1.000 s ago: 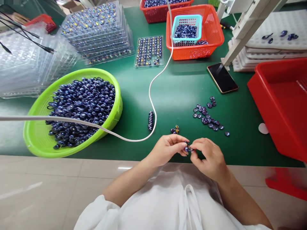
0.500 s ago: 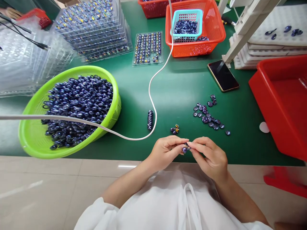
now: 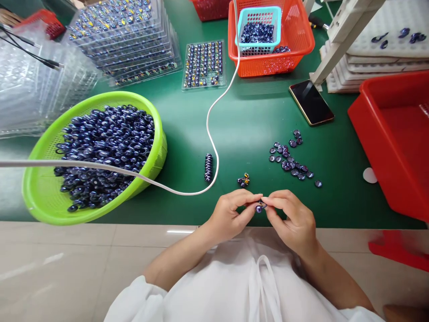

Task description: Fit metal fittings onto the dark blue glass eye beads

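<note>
Just over the table's front edge, my left hand [image 3: 231, 213] and my right hand [image 3: 292, 219] meet fingertip to fingertip. Both are closed in a pinch on one small glossy dark-blue earbud-like piece [image 3: 258, 209], with a rounded end and a thin loop. Fingers partly cover it. Beyond my left fingertips lies a small cluster of dark parts with gold bits [image 3: 244, 180]. A row of dark pieces [image 3: 208, 167] stands packed together further left. Loose dark oval caps [image 3: 295, 166] are scattered past my right hand.
A lime-green basket [image 3: 161, 152] heaped with dark looped pieces stands left. Behind it are stacked clear trays [image 3: 124, 44] and one filled tray [image 3: 203, 65]. A white cable [image 3: 209, 129] crosses the table. To the right are a phone [image 3: 311, 103] and a red bin [image 3: 385, 147].
Both hands keep their pinch on the small piece, which has turned slightly so more of its rounded end and loop shows. The whole view has shifted a little.
</note>
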The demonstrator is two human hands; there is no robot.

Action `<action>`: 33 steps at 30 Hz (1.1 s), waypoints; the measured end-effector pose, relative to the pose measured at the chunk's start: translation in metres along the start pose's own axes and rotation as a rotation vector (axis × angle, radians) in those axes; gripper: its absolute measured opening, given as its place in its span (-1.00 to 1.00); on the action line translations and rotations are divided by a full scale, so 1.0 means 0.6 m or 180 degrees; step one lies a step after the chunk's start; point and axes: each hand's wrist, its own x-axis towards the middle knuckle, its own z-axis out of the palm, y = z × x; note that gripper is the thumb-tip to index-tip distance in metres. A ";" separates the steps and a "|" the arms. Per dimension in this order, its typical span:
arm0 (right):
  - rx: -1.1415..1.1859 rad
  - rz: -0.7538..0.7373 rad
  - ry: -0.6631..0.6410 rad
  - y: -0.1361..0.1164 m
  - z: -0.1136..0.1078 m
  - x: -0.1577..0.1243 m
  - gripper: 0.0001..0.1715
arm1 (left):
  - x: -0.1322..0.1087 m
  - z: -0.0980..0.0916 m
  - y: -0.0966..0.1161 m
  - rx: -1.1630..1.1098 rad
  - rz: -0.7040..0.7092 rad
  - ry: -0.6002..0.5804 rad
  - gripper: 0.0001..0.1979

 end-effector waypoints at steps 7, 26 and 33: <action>0.0174 0.0677 0.0000 -0.007 0.003 0.005 -0.81 | 0.000 0.009 0.000 0.0235 0.0294 0.0247 -0.73; 0.0522 0.1462 -0.0202 -0.009 0.013 0.014 -0.92 | -0.007 0.018 0.002 0.0554 0.0065 0.0277 -0.77; 0.0171 0.0834 -0.0592 0.010 -0.024 0.015 -0.89 | -0.006 0.024 0.002 -0.0448 -0.0928 0.0216 -0.84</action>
